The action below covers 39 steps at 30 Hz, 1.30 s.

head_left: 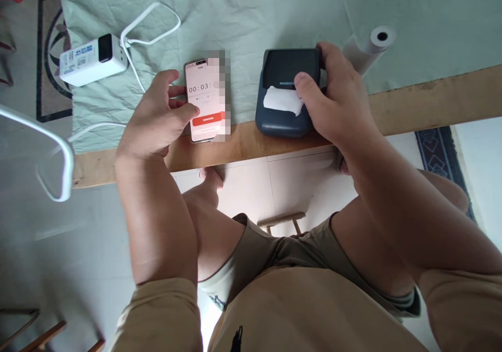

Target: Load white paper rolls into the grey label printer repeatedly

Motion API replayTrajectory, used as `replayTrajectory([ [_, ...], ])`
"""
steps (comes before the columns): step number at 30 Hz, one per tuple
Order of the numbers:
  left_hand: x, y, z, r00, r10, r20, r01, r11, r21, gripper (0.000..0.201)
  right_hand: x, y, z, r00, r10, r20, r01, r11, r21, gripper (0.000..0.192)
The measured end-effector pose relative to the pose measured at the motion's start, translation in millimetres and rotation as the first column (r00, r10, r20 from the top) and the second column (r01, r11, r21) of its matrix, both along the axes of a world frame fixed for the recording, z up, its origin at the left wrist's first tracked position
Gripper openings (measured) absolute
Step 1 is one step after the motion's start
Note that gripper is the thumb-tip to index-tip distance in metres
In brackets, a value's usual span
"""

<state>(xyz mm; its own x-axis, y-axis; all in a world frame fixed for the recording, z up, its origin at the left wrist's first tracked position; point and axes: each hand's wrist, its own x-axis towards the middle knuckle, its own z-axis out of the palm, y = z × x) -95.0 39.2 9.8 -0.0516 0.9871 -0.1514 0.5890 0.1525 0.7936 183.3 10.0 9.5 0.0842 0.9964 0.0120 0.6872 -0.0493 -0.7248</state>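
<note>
My left hand [159, 114] rests on the left edge of a smartphone [206, 98] lying flat on the table; its thumb touches the screen, which shows a timer and a red button. My right hand [335, 98] grips a dark blue label printer [284, 88] from its right side, the thumb pressing on the white paper slip [280, 100] that sticks out of its slot. Both devices sit near the wooden front edge [251, 145] of the table.
A pale green cloth [243, 12] covers the table. A white power bank [92, 59] with a looping white cable [151, 25] lies at the left. A white paper roll [371, 46] lies right of the printer. My knees are below the table edge.
</note>
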Motion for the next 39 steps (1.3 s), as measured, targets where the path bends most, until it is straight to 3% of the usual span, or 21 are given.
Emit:
replayTrajectory([
  [10, -1, -2, 2.0, 1.000, -0.022, 0.020, 0.023, 1.000, -0.015, 0.079, 0, 2, -3.4, 0.999, -0.011, 0.036, 0.011, 1.000, 0.008, 0.056],
  [29, -9, 0, -7.8, 0.992, -0.031, 0.120, 0.024, 0.998, 0.058, 0.078, 1, 3, -5.6, 1.000, -0.008, 0.002, 0.008, 1.000, 0.016, 0.054],
  [39, -4, -2, -5.7, 0.998, -0.031, 0.061, 0.027, 0.998, 0.063, 0.074, 0, 2, -3.8, 0.999, -0.013, 0.037, 0.013, 1.000, 0.002, 0.052],
])
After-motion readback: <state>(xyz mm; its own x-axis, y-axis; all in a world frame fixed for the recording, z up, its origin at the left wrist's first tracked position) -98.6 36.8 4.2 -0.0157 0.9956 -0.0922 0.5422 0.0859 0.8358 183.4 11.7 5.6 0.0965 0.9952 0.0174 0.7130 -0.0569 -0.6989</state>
